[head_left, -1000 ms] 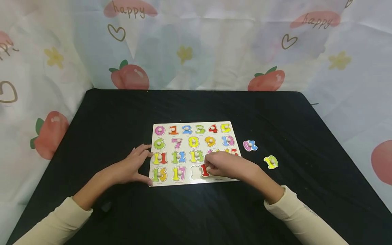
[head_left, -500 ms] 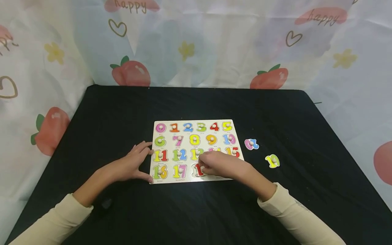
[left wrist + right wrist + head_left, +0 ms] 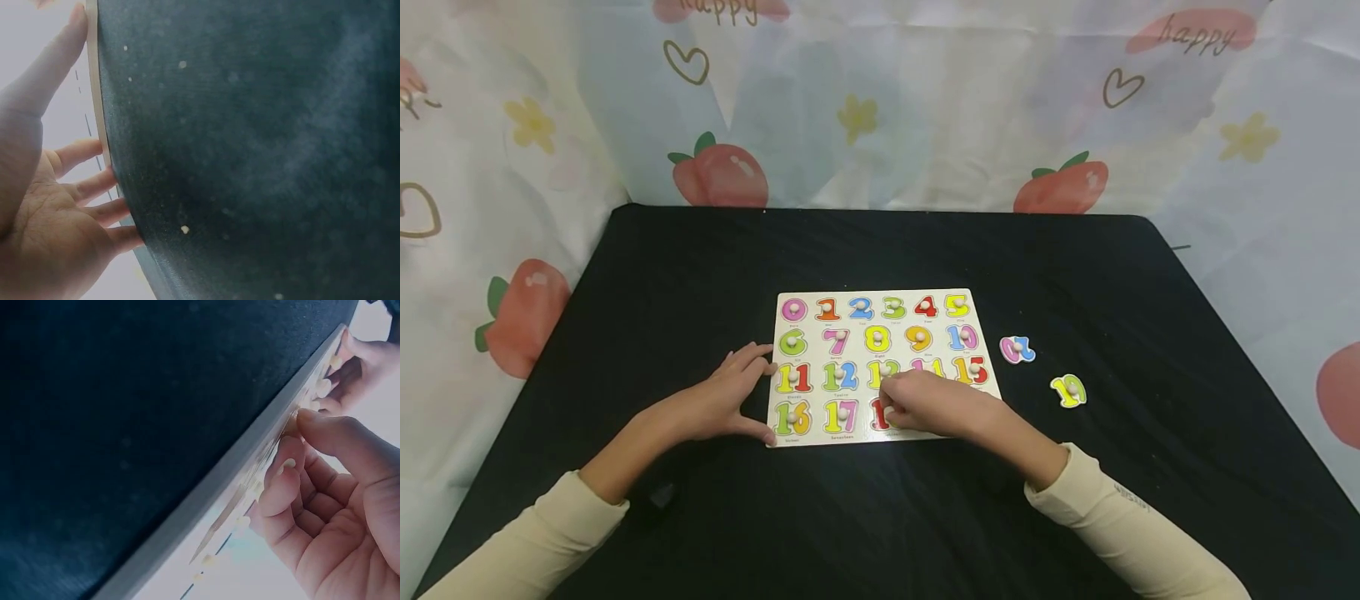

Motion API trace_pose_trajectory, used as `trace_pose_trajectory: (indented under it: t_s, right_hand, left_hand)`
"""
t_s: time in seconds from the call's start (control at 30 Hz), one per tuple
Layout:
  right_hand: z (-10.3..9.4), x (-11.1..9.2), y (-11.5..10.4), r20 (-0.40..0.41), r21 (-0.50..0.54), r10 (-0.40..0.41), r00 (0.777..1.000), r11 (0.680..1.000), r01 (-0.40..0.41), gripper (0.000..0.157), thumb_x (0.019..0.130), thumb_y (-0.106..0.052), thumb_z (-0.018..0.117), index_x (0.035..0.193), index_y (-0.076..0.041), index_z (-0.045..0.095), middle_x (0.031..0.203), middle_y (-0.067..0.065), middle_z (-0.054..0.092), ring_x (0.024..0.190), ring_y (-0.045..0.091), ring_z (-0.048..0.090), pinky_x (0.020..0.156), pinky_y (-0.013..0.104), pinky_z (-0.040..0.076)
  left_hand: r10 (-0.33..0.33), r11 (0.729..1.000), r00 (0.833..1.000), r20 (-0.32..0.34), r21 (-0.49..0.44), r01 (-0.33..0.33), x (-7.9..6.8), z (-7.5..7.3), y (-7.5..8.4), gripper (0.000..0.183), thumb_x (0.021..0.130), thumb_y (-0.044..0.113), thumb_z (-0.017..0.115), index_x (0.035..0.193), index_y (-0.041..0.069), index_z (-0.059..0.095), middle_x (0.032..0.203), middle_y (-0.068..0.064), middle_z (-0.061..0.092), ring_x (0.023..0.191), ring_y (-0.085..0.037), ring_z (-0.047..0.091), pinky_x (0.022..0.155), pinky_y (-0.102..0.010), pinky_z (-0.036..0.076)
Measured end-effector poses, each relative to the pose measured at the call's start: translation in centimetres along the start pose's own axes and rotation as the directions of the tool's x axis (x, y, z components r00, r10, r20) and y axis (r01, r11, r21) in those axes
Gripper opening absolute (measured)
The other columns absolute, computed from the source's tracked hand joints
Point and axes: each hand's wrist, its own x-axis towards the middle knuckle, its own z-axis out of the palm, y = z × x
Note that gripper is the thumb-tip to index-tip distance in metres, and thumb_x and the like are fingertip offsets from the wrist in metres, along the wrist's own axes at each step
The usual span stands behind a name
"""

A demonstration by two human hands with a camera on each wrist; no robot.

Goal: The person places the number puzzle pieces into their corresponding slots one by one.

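Observation:
A pale wooden number puzzle board [image 3: 859, 429] lies on the black cloth, its rows filled with colourful knobbed number pieces. My right hand [image 3: 936, 402] is over its near right part and pinches the knob of a puzzle piece [image 3: 877, 414] with a red 1; the hand hides the rest of that piece. In the right wrist view, the right thumb and index finger [image 3: 312, 419] meet close to the board's face. My left hand [image 3: 722, 404] rests along the board's left edge, thumb at the near corner. In the left wrist view, its fingers [image 3: 94, 186] touch that edge, outstretched.
Right of the board lie two loose pieces: a pink and blue 20 [image 3: 1017, 350], turned upside down, and a yellow and green 19 [image 3: 1068, 391]. A printed fabric backdrop [image 3: 925, 108] rises behind the black-covered table [image 3: 880, 250].
My right hand has moved a little left with the red-1 piece, which now sits in the recess beside the 17. My left hand stays at the board's edge. The head view has shifted slightly.

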Motion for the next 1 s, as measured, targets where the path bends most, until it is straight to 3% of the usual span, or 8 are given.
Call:
trace_pose_trajectory:
  t_s: [0.2, 0.4, 0.63, 0.83, 1.0]
  right_hand:
    - [-0.3, -0.4, 0.2, -0.007, 0.021, -0.018, 1.0, 1.0, 0.018, 0.022, 0.084, -0.025, 0.072, 0.099, -0.011, 0.065, 0.083, -0.01, 0.059, 0.069, 0.003, 0.054, 0.06, 0.019, 0.045]
    - [-0.9, -1.6, 2.0, -0.036, 0.044, -0.017, 0.999, 0.999, 0.019, 0.017, 0.088, -0.015, 0.066, 0.104, -0.009, 0.066, 0.093, -0.006, 0.064, 0.076, 0.006, 0.056, 0.062, 0.022, 0.045]
    - [-2.2, -4.8, 4.7, -0.095, 0.072, 0.118, 0.988, 0.991, -0.112, 0.014, 0.088, -0.007, 0.063, 0.101, -0.005, 0.065, 0.09, -0.001, 0.063, 0.073, 0.011, 0.054, 0.06, 0.024, 0.044]
    - [-3.1, -8.6, 7.2, -0.171, 0.057, 0.219, 0.961, 0.976, -0.212, 0.012, 0.087, -0.003, 0.062, 0.099, -0.002, 0.064, 0.079, -0.001, 0.055, 0.066, 0.012, 0.048, 0.056, 0.026, 0.041]
    - [-3.5, -11.6, 9.4, -0.256, -0.036, 0.363, 0.896, 0.923, -0.384, 0.012, 0.084, -0.002, 0.062, 0.096, 0.002, 0.062, 0.084, 0.008, 0.054, 0.068, 0.019, 0.049, 0.058, 0.035, 0.045]
  left_hand:
    - [0.001, 1.0, 1.0, 0.003, 0.0, -0.001, 0.1, -0.1, 0.0, 0.091, 0.062, 0.05, 0.082, 0.129, 0.002, 0.042, 0.149, -0.02, 0.02, 0.137, -0.04, 0.01, 0.108, -0.057, 0.011]
    - [0.006, 1.0, 1.0, 0.001, 0.003, -0.006, 0.1, 0.0, 0.0, 0.092, 0.062, 0.049, 0.083, 0.129, 0.001, 0.042, 0.148, -0.021, 0.02, 0.137, -0.04, 0.01, 0.108, -0.057, 0.01]
    - [0.007, 1.0, 1.0, -0.001, 0.009, -0.007, 0.1, 0.1, 0.0, 0.092, 0.062, 0.049, 0.083, 0.128, 0.001, 0.042, 0.148, -0.022, 0.021, 0.137, -0.04, 0.011, 0.108, -0.057, 0.01]
    - [0.02, 1.0, 1.0, -0.008, 0.015, -0.02, 0.2, 0.1, 0.1, 0.091, 0.062, 0.048, 0.083, 0.128, 0.001, 0.043, 0.147, -0.022, 0.022, 0.137, -0.04, 0.013, 0.108, -0.058, 0.011]
    - [0.018, 1.0, 1.0, -0.015, 0.02, -0.018, 0.1, 0.2, 0.0, 0.091, 0.061, 0.049, 0.083, 0.127, 0.0, 0.042, 0.147, -0.022, 0.023, 0.136, -0.04, 0.013, 0.107, -0.059, 0.012]
